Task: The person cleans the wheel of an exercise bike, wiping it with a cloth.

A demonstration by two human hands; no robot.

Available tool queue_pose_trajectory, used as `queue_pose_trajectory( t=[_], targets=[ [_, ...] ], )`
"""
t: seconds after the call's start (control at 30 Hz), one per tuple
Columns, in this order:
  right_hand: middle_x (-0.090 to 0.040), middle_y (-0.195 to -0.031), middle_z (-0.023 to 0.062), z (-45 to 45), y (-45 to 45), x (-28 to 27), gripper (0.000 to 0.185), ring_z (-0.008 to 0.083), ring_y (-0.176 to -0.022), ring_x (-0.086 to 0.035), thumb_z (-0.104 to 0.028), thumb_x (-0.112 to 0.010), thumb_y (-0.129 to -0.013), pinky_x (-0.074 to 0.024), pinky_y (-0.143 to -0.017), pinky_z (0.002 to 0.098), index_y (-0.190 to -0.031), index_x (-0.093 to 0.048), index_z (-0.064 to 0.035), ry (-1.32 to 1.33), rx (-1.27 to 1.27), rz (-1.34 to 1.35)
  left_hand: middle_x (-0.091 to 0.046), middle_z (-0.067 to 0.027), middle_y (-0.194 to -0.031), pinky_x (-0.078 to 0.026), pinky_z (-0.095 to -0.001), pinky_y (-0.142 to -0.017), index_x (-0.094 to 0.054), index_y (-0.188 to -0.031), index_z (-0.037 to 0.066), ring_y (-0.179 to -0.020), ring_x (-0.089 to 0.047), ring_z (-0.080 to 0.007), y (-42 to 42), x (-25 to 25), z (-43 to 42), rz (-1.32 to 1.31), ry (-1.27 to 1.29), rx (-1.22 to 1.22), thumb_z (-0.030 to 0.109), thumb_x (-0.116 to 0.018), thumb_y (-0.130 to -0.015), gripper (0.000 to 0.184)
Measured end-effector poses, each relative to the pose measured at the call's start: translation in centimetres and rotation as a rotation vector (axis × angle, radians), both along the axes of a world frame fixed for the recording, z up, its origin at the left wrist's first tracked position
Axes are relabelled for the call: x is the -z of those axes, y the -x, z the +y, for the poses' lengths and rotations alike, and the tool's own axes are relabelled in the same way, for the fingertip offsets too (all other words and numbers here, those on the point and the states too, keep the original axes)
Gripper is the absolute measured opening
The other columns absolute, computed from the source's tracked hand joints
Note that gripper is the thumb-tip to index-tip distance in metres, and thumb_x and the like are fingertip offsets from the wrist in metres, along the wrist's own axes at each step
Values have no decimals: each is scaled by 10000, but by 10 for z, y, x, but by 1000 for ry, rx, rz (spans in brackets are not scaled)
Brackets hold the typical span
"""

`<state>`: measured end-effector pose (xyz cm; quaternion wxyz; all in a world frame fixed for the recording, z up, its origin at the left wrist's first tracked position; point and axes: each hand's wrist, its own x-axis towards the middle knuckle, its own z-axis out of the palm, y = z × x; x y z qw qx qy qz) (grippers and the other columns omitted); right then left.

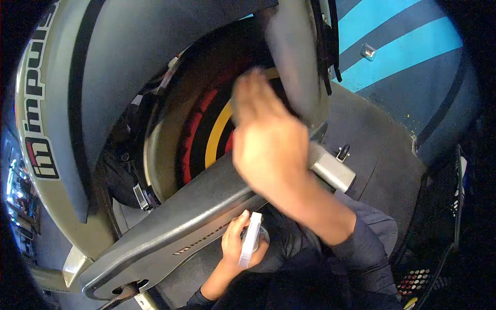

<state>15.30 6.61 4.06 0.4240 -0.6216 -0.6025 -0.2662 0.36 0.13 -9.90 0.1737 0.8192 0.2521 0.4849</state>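
Low in the middle, my left hand [232,242] is closed around what looks like a small spray bottle [250,240], with a narrow white top and a clear round body partly hidden by my fingers. My right hand [267,129] is raised over the frame of an exercise bike [170,230], in front of its dark flywheel [213,135] with red and yellow rings. Motion smears its fingers, which point up and away; whether they hold anything is unclear. Just right of them is a blurred grey shape [295,59], cloth or bike part, I cannot tell which.
A broad grey-and-gold upright of the bike [54,129], lettered Impulse, curves along the left. A silver end piece [333,170] juts out beside my right forearm. Beyond is a dark surface with bright blue stripes [398,44]. Dark mesh [439,206] stands at right.
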Motion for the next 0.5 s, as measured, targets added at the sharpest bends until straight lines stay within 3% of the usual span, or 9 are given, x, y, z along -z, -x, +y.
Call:
queue_pose_trajectory(
  t=[0.1,0.27,0.33,0.43,0.5],
  targets=[
    [-505,-1217,244,-14,27,0,451,299,-1171,-487,-63,-507,-718,-494,-837,325,-1144,-524,84,7,-115,-42,-577,-187,-883,-494,-364,-660,-374,-1213,-83,-721,-597,-312,-1,-8,2,3,-45,12,-16,-643,-567,703],
    [-526,-1178,252,0,16,-2,451,318,-1120,-520,-68,-509,-717,-505,-821,332,-1136,-516,97,-27,46,-70,-568,-174,-852,-493,-364,-649,-376,-1210,-91,-700,-588,-306,3,-7,0,26,-69,-8,-15,-644,-567,701],
    [-546,-1136,251,9,-1,-10,416,326,-1069,-544,-67,-515,-720,-495,-834,352,-1102,-526,99,-43,72,-18,-608,-155,-894,-494,-331,-689,-357,-1242,-31,-736,-615,-249,2,-2,0,13,-13,-13,14,-640,-599,704],
    [-548,-1125,251,9,-3,-13,393,337,-1045,-549,-63,-509,-725,-484,-845,364,-1082,-531,100,-48,80,-13,-617,-159,-871,-497,-328,-672,-329,-1266,-37,-705,-611,-236,1,-3,1,14,-24,-15,-14,-616,-596,730],
    [-551,-1131,246,9,0,-10,396,332,-1062,-546,-79,-521,-727,-486,-844,357,-1083,-537,94,-92,44,-31,-596,-167,-867,-496,-345,-669,-361,-1227,-57,-714,-606,-271,2,-1,0,-16,-9,3,-2,-654,-593,701]
  ],
)
